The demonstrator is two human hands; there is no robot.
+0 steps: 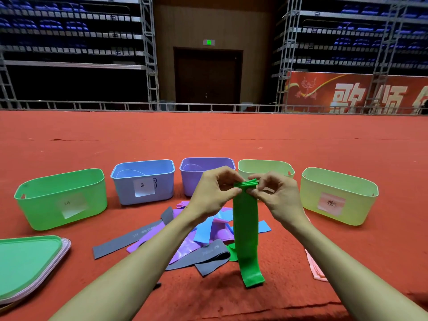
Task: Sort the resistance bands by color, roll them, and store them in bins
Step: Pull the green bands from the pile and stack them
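Centre frame, above the red carpet: left hand [214, 193] and right hand [276, 195] both pinch the folded top of a long flat green rubber resistance band [245, 230], its tail hanging to the floor. Rolling looks just begun. Next, I judge: wind downward, keep the turns tight, then carry it to the green plastic bin [62, 198] at left. Mixed grey, purple and blue bands [185, 242] lie below, unsorted.

Your left hand [212, 193] and right hand [279, 196] are bare; behind them, your forearms [143, 258] are bare as far as seen.
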